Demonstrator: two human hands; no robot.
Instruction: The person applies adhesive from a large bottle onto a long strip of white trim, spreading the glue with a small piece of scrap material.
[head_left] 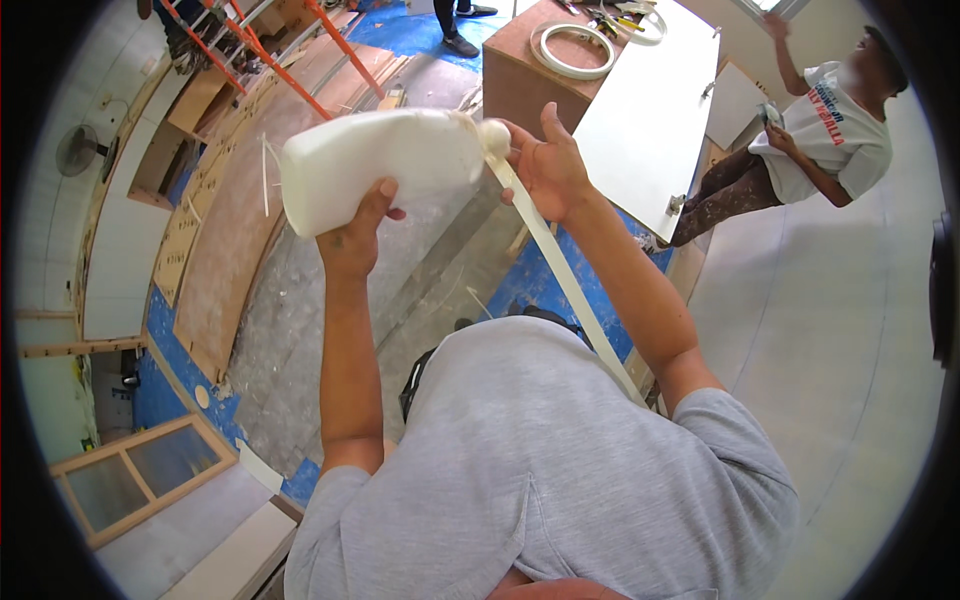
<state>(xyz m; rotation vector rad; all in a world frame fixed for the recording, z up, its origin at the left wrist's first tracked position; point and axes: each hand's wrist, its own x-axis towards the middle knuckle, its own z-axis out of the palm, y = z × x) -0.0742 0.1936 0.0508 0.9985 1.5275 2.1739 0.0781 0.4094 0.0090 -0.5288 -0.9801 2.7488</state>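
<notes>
A white plastic bottle [375, 155] lies tilted on its side in front of me at chest height. My left hand [358, 228] is closed round its lower side, thumb pressed on the near face. The bottle's narrow end points right, toward my right hand [552, 165]. A long cream edging strip [560, 265] runs from that end down and right, past my body. My right hand's fingers curl behind the strip's upper end and its thumb stands up. A pale rounded piece [494, 138] sits between the bottle's mouth and those fingers; whether it is a cap I cannot tell.
Ahead, a brown box-shaped cabinet [530, 80] bears a white panel [640, 120], tools and coiled white edging [572, 50]. At the right stands a person [825, 130] with one arm raised. Orange ladders [285, 55] and wooden boards [225, 210] occupy the left.
</notes>
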